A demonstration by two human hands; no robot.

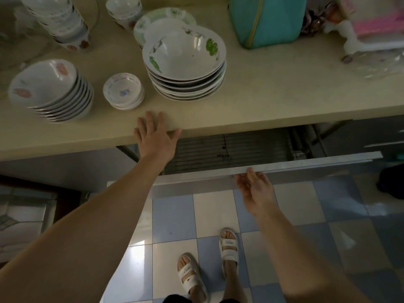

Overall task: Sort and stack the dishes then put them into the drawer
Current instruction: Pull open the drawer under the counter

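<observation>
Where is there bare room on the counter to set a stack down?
The widest bare patch lies right of the big bowl stack, in front of the teal bag. A narrow strip runs along the counter front edge by the left hand. The back left is crowded with bowl stacks.

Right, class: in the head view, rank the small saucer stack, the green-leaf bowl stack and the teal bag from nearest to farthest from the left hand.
From the left hand, flat on the counter edge:
1. Small saucer stack, just beyond the fingers, slightly left.
2. Green-leaf bowl stack, farther back, to the right.
3. Teal bag, far back right.
</observation>
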